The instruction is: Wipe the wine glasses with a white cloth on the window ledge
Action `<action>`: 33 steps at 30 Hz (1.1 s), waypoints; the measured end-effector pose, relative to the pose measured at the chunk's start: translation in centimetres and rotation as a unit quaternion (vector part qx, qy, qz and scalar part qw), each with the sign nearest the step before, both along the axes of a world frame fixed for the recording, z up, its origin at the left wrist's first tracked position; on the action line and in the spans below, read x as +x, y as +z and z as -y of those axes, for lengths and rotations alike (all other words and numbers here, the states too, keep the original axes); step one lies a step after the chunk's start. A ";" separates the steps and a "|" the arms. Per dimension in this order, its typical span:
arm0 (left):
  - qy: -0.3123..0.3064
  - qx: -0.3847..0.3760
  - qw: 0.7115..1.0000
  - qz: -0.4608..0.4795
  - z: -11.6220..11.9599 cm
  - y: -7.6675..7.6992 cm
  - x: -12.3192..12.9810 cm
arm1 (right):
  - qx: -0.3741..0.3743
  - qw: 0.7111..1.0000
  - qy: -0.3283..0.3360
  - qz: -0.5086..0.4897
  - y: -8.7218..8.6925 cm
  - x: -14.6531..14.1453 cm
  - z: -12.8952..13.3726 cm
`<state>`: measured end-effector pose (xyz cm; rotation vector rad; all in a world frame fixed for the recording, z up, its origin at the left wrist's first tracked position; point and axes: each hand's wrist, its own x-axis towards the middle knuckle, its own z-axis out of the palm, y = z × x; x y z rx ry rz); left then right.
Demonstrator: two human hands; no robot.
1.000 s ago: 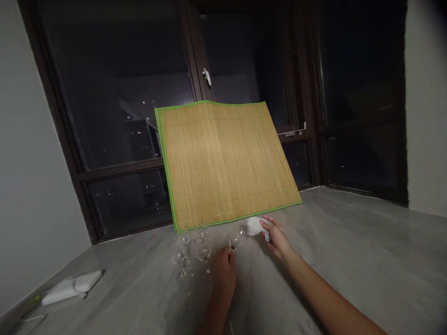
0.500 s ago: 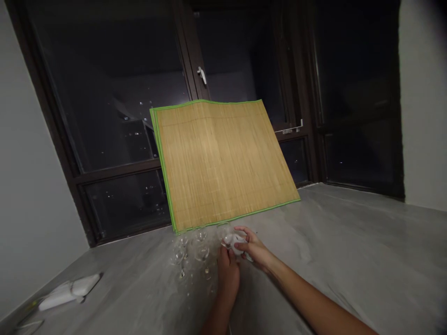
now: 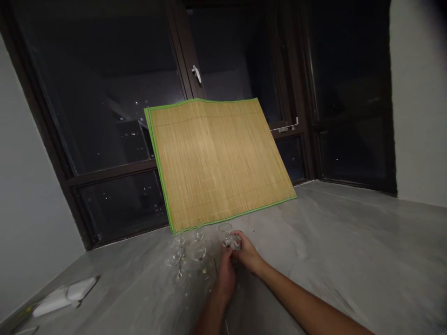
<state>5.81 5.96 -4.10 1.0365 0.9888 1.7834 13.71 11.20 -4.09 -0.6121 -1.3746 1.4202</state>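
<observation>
Near the lower middle of the head view, my left hand [image 3: 226, 267] and my right hand [image 3: 246, 252] meet at a clear glass [image 3: 226, 238]. My left fingers close on its near, lower side, and my right fingers wrap its right side. Something clear or whitish shows between the hands, too blurred to name. Just left of my hands stand several clear stemmed glasses, among them one in front [image 3: 199, 253] and one further left [image 3: 173, 257].
A bamboo mat [image 3: 220, 158] with green edging leans against the dark window behind the glasses. On the grey surface [image 3: 314, 242], a white wrapped bundle [image 3: 66, 295] lies at the far left. A wall rises at each side.
My right hand's fingers have closed in around the glass from a more spread pose. The whole view has shifted slightly, moving the scene a little left.
</observation>
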 end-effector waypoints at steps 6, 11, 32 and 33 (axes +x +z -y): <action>-0.041 -0.011 0.997 0.067 -0.1 0.3 -0.1 | 0.022 0.997 -0.067 0.013 -0.6 -0.2 -0.5; 0.071 -0.059 0.987 -0.129 1.1 1.3 1.0 | 0.073 0.971 -0.193 0.117 -0.9 0.7 -1.7; 0.522 -0.119 0.791 -0.297 2.5 2.5 -4.5 | 0.082 0.834 -0.377 0.394 0.1 5.9 -4.4; 0.502 -0.124 0.805 -0.292 2.1 2.2 -4.7 | 0.090 0.844 -0.374 0.374 0.1 6.1 -4.5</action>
